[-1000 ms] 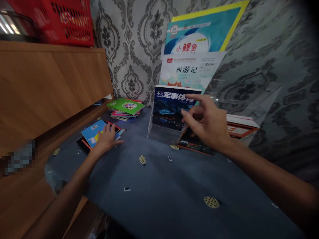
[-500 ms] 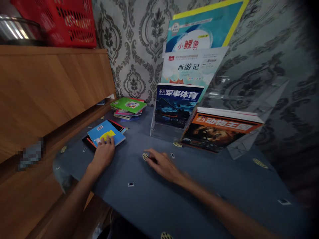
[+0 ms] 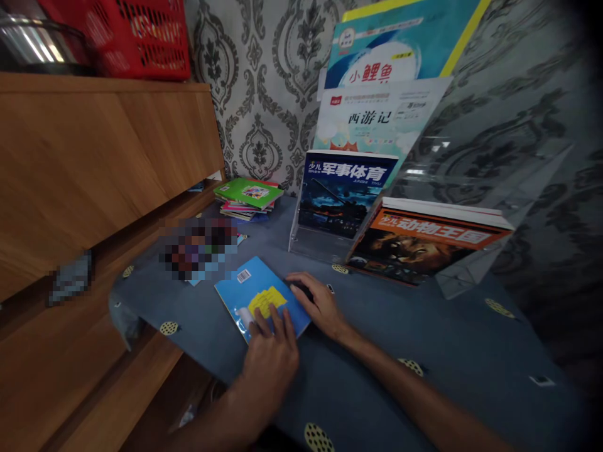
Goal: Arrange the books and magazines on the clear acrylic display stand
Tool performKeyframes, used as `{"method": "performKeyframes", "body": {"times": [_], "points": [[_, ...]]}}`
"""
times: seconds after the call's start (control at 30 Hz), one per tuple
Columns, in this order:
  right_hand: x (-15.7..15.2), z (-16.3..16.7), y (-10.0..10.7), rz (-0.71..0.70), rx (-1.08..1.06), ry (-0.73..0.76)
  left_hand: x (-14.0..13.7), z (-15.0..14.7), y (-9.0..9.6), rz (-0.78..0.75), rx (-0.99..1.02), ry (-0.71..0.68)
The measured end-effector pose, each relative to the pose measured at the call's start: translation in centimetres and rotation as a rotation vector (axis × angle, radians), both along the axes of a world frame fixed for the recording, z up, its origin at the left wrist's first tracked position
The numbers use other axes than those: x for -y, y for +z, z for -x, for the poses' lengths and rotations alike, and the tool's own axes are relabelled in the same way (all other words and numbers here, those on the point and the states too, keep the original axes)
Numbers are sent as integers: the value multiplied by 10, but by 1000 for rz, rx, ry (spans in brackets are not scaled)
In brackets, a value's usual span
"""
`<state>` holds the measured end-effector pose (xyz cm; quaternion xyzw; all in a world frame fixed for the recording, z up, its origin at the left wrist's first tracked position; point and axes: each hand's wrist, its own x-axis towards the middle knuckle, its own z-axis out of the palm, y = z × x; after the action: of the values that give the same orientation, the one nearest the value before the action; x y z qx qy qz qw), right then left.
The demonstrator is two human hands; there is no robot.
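Observation:
A blue book (image 3: 264, 276) with a barcode and a yellow patch on its cover is at the middle front of the table. My left hand (image 3: 273, 348) has its fingers over the book's near part, holding it; the thumb is hidden. Beside the book's right edge is my right hand (image 3: 323, 307), its thumb and forefinger apart; whether it touches the book is hard to tell. Behind them, an acrylic stand (image 3: 313, 246) bears several upright books, among them a dark blue one with a tank (image 3: 346, 194) and an orange one with a lion (image 3: 414, 245).
A pile of books topped by a green one (image 3: 247, 192) stands at the back left. Nearer, a pixelated book (image 3: 200, 248) lies on the blue tablecloth (image 3: 358, 395). A wooden cabinet (image 3: 108, 150) carrying a red basket (image 3: 151, 41) borders the left side.
My left hand has moved right and nearer with the blue book, uncovering the pixelated one. My right hand has shifted slightly and is now beside the book. The view has shifted a little.

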<state>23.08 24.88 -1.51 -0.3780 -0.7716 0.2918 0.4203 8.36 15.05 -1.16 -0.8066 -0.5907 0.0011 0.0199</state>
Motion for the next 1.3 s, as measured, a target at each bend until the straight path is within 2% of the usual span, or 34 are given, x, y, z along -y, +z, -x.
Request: {"method": "performKeyframes", "body": {"times": [0.1,0.2,0.37,0.5,0.6,0.77,0.83,0.93,1.07,1.17,1.3], "points": [[2,-10,-4,49,39,31,11,-9,-5,20,76,-108],[7,-16,-11,43,69,54,1,1,0,21,116,-162],[14,-15,-21,-66,153,63,-51,44,4,-15,172,-199],[16,-16,-21,-122,214,65,-94,77,-3,-35,179,-122],[15,-18,-24,-165,265,53,-110,94,-6,-46,209,-41],[24,-3,-22,-287,493,24,-110,104,-10,-133,277,29],[33,12,-13,-264,602,89,-108,104,-12,-162,322,50],[48,38,8,-152,699,198,-109,106,-16,-196,418,58],[62,57,26,-58,707,338,-111,111,-19,-200,521,46],[72,56,25,-72,658,414,-112,113,-19,-181,540,51],[86,40,19,-87,622,427,-112,115,-24,-198,562,49]]}}
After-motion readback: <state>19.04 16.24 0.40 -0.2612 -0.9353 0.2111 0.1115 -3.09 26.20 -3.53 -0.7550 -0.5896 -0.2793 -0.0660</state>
